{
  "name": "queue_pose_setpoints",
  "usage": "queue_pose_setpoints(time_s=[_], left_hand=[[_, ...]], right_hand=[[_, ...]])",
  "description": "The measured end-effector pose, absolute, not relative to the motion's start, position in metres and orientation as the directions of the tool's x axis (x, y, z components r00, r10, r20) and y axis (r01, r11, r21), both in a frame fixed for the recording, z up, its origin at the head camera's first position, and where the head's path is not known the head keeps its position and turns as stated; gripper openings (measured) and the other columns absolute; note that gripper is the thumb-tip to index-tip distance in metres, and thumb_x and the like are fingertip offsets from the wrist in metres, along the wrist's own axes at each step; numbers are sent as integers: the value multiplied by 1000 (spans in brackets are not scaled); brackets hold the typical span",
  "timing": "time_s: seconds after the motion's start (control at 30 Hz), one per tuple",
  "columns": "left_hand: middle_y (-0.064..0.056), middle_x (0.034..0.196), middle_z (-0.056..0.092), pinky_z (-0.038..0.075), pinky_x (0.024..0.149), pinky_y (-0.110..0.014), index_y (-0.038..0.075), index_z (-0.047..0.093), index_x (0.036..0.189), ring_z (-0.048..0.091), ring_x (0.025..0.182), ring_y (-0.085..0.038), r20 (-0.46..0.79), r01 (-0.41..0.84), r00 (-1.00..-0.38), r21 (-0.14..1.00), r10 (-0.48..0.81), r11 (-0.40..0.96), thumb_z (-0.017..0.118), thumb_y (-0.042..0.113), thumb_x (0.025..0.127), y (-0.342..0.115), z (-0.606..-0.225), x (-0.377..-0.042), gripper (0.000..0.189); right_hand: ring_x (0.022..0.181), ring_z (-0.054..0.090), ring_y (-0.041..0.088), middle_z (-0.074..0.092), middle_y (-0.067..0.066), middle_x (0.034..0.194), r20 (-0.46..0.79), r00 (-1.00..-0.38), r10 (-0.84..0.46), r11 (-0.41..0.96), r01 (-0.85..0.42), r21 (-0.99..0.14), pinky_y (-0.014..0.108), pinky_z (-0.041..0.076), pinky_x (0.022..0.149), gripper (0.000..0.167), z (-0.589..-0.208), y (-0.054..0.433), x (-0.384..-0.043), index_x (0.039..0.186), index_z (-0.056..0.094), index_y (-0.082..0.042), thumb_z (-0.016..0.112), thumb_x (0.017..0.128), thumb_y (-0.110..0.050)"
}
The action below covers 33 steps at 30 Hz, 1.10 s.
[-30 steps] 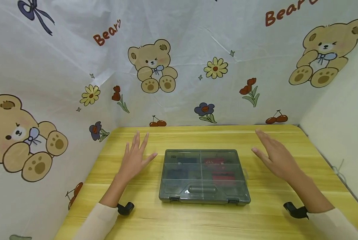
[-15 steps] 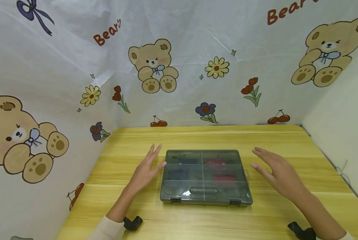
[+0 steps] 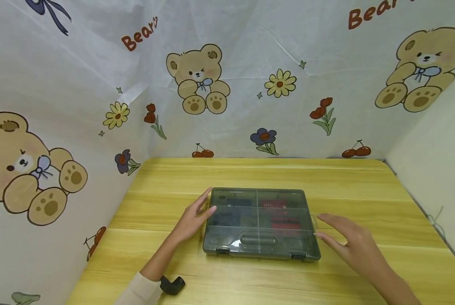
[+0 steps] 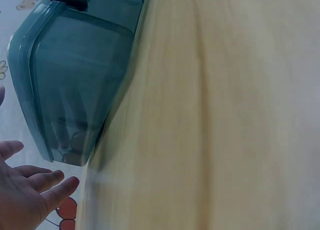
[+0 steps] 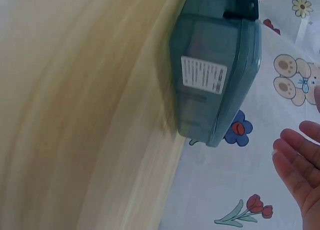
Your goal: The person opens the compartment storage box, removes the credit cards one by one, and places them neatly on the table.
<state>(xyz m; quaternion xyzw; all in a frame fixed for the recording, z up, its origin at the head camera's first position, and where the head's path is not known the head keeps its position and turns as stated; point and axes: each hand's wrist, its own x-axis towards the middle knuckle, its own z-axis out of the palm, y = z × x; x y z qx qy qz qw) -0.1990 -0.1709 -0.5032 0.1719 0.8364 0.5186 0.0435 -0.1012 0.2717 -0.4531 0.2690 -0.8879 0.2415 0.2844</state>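
A grey-green see-through plastic storage box [image 3: 259, 250] lies flat on the wooden table, lid closed, its two black latches facing me. Dark and red items [image 3: 284, 224] show dimly through the lid; one red piece bears the letters VIP. My left hand [image 3: 189, 220] is at the box's left side, fingers stretched, thumb tip at the lid's edge; touch is unclear. On the other side, my right hand [image 3: 353, 241] has thumb and fingers spread beside the right wall. In the right wrist view its fingers [image 5: 295, 162] look apart from the box. Neither hand grips anything.
The yellow wood-grain table [image 3: 250, 279] meets a white cloth backdrop [image 3: 235, 25] printed with bears and flowers. A pale wall [image 3: 441, 148] stands at the right, with a thin cord [image 3: 437, 222]. A black wrist camera [image 3: 173, 286] sits under my left wrist.
Both hands have come inward from the sides of the table to the two sides of the box. The right hand has also come nearer to me. The box has stayed in place.
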Motion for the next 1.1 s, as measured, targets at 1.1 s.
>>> queue_pose_setpoints(time_s=[1.1], left_hand=[[4, 168, 18, 26, 123, -50, 33, 28, 161, 21, 153, -23, 93, 205, -880, 959, 465, 197, 63, 26, 103, -180, -537, -206, 68]], right_hand=[[74, 64, 4, 67, -9, 91, 688, -605, -400, 559, -756, -340, 8, 52, 62, 34, -486, 245, -75, 88, 75, -19, 59, 101, -45]])
